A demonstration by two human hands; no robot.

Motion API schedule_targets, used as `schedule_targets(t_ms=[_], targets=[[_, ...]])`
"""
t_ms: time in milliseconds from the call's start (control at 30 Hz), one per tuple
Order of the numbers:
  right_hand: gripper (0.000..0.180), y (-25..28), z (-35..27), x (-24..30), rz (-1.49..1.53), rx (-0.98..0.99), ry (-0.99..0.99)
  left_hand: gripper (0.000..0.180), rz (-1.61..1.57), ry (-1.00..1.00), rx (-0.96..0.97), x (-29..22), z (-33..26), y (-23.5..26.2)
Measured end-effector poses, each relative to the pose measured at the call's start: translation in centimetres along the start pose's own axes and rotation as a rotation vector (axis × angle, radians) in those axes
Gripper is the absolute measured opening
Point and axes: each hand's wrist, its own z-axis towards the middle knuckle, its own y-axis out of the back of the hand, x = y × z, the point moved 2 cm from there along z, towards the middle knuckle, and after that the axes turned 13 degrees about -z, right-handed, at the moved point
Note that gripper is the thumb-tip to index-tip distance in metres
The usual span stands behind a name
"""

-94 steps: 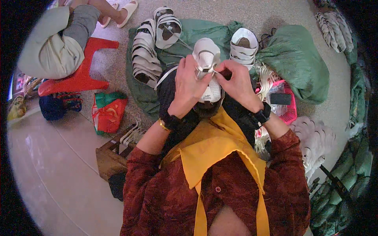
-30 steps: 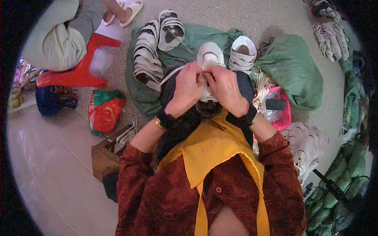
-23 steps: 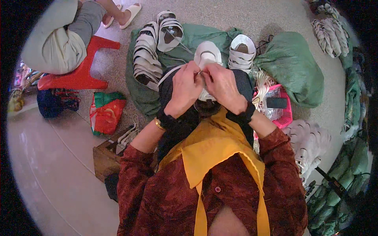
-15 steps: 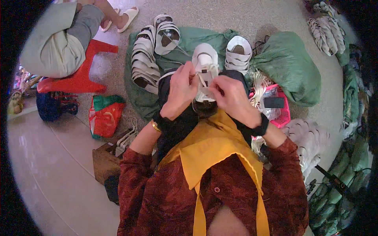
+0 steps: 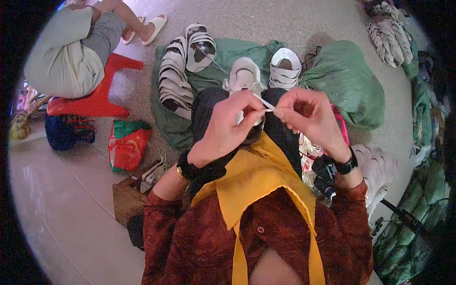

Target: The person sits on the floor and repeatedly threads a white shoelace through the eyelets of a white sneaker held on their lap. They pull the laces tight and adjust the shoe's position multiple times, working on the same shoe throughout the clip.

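Note:
A white shoe upper (image 5: 244, 73) rests at my lap between my knees, its toe pointing away from me. My left hand (image 5: 232, 121) is closed over the shoe's near part and pinches a white shoelace (image 5: 262, 101). Thumb and fingertips of my right hand (image 5: 308, 116) pinch the same lace just right of the left hand. A short stretch of it shows between the two hands, above the shoe. My hands hide much of the shoe's opening and lacing area.
Stacked white shoe uppers (image 5: 175, 76) lie on a green sheet (image 5: 223, 50), with another stack (image 5: 285, 69) at right. A full green sack (image 5: 349, 85) stands beyond a pink basket (image 5: 341, 123). A person sits on a red stool (image 5: 111, 85) at far left; a red-green bag (image 5: 129, 147) is nearer.
Both hands have shifted right and nearer to me, now with a lace held between their fingertips. My right wrist has turned, showing a dark device at it.

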Motion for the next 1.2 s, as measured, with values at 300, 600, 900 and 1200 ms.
schedule_targets(t_ms=[300, 600, 900, 1200], targets=[[0.020, -0.5, 3.4, -1.6, 0.249, -0.152, 0.076, 0.004, -0.471, 0.228, -0.165, 1.5, 0.0, -0.3], [0.019, -0.8, 4.3, -0.9, 0.143, -0.185, 0.098, 0.003, -0.504, 0.196, -0.223, 1.2, 1.1, -1.3], [0.021, -1.4, 4.0, -1.3, 0.270, -0.236, 0.100, 0.007, -0.671, 0.321, -0.261, 1.8, 1.1, -0.8], [0.013, -2.9, 3.8, -3.4, 0.119, -0.274, 0.123, 0.006, -0.472, 0.199, -0.289, 2.4, 0.8, -1.6]])
